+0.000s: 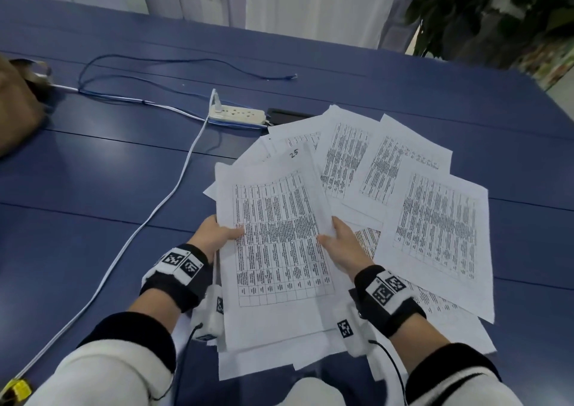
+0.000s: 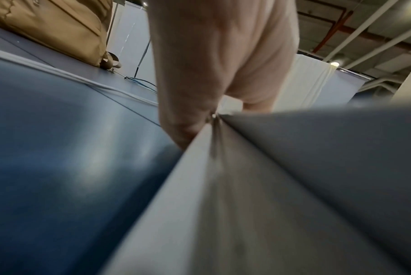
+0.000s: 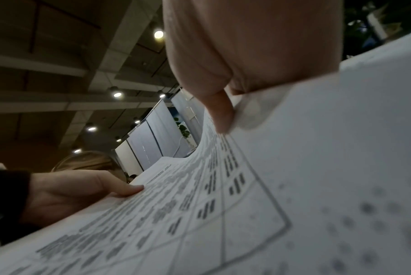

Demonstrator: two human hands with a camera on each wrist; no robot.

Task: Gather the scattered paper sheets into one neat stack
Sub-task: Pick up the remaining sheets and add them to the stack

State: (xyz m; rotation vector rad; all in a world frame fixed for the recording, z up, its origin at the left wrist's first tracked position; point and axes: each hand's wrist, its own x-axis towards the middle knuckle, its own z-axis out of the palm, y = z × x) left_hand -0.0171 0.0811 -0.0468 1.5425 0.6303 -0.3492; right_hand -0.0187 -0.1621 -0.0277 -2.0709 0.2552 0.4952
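Both hands hold the gathered sheets.
Left hand and right hand pinch the bundle, thumbs on top; under-fingers probably curled beneath. Loose sheets lie right.

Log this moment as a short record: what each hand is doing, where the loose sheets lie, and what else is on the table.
left hand: grips the left edge of the held sheets, thumb on top
right hand: grips their right edge, thumb on top
held sheets: printed tables face up, bent between the hands
loose sheets: fanned out overlapping, to the right and behind
table: blue
other: power strip, white cable, blue cable, tan bag
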